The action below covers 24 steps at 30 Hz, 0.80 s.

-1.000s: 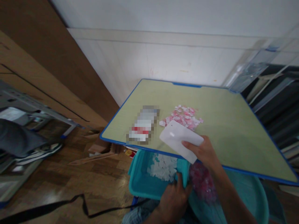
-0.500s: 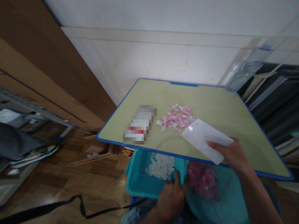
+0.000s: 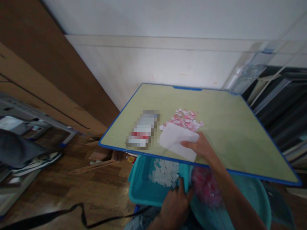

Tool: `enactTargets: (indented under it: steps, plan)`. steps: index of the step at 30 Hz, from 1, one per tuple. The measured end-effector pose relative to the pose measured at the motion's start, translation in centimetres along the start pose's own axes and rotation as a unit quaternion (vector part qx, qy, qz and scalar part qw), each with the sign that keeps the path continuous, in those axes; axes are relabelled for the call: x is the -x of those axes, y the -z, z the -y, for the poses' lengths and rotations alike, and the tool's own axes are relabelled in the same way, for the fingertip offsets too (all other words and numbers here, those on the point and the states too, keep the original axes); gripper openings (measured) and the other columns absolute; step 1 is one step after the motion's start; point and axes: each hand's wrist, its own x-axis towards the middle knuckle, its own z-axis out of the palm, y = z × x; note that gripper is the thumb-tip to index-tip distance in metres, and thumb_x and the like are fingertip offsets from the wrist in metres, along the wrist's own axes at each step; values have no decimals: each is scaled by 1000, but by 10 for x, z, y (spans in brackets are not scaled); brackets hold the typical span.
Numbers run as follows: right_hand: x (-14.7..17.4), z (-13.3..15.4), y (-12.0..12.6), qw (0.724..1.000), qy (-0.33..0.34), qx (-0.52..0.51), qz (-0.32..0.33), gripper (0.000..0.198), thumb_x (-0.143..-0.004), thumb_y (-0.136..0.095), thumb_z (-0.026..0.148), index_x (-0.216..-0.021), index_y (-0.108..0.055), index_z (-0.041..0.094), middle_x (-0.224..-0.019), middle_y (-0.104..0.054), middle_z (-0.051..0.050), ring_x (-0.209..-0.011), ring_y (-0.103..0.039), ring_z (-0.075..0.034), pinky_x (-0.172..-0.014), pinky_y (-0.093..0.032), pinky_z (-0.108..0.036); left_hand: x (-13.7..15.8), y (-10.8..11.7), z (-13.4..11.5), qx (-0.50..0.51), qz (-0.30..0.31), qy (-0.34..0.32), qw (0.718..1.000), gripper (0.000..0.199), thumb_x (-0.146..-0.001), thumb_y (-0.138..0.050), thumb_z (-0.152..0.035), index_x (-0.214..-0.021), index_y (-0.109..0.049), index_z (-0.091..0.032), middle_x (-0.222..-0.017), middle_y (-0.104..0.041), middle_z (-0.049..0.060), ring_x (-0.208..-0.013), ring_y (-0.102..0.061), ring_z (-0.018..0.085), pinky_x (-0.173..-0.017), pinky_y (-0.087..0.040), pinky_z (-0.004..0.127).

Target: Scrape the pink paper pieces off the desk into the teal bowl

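Observation:
My right hand grips a flat white plastic scraper by its right end, thumb on top. The scraper lies low over the table, at the near side of a pile of small pink and white pieces, and hides part of it. My left hand is closed on the near right rim of a teal basin, below the table edge. White flakes lie inside this basin.
A pixelated phone-like object lies left on the pale green, blue-edged table. Under the table's front, a clear bag of pink material rests in a round teal tub. A black strap crosses at lower left.
My right hand has moved left with the scraper, from the pile's right side to its near edge. My left hand stays at the basin rim.

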Motion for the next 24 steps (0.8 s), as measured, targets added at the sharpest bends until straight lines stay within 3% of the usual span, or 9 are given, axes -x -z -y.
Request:
enactTargets:
  steps: [4,13,16,21,24]
  plan:
    - [12,-20,30,995,-88,-48,-20,20,-58,-68,32,-61,-63,13,-56,-66,-3,-48,-57,-15,-43,-43,-23,0,4,-1,6,13,6,1000,49,-83,-38,-14,-129,-36,-28,-131,-33,24,-80,-61,26,-63,-50,39]
    - [44,-48,87,986,-151,-36,-58,27,-57,-72,36,-66,-69,11,-56,-68,-6,-48,-60,-19,-42,-44,-26,-1,9,-1,4,26,10,1000,51,-83,-38,-13,-131,-33,-29,-132,-31,23,-82,-61,25,-65,-50,39]
    - [46,-44,99,990,-129,-32,-50,30,-57,-73,40,-70,-71,12,-62,-70,-5,-54,-62,-20,-46,-46,-26,0,8,0,4,27,12,1000,50,-83,-38,-13,-130,-35,-28,-133,-30,24,-81,-61,25,-65,-50,40]
    - [50,-44,126,987,-74,46,-134,31,-61,-70,43,-76,-72,16,-68,-71,-5,-60,-63,-23,-50,-47,-29,0,9,0,5,22,9,1000,50,-82,-39,-12,-129,-36,-28,-133,-31,22,-81,-61,25,-66,-50,39]
    - [51,-49,132,992,-43,90,-78,28,-67,-66,42,-79,-74,18,-75,-73,-6,-67,-65,-25,-56,-49,-30,0,10,0,4,19,12,1000,52,-81,-41,-12,-129,-36,-29,-132,-34,21,-81,-61,25,-65,-50,39]
